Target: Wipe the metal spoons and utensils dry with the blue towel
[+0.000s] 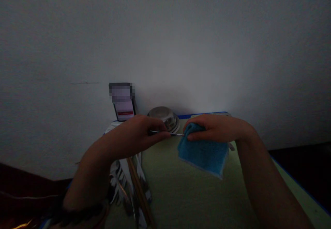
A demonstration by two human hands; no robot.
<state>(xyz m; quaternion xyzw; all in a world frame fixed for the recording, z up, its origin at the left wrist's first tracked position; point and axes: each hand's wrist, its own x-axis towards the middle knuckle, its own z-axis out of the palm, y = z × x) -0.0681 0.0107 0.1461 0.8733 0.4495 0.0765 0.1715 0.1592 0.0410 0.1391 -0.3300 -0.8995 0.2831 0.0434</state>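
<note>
One thin metal utensil [177, 135], held level above the far middle of the table, between the two hands; its right end is hidden in cloth, so its kind cannot be told. One left hand [141, 132], thumb and fingertips pinching the utensil's left part. One right hand [218, 127], thumb and fingers closed on a blue cloth [204, 156], which is folded around the utensil's right end (the loose part hangs toward the near side, its pale edge showing). One metal bowl [161, 114], round and shiny, apparently upside down, at the far edge, just beyond the left fingertips. One phone [126, 109], upright at the far left, leaning toward the wall, screen lit, upper part blurred. One table [173, 184], green top, blue edge. One group of cutlery [120, 180], lying at the near left, partly behind the left forearm; forks can be made out, the rest is dim. One set of brown chopsticks [139, 189], lying lengthwise beside the cutlery. One dark band [80, 215], around the left forearm. One wall [168, 50], plain and pale, behind the table.
</note>
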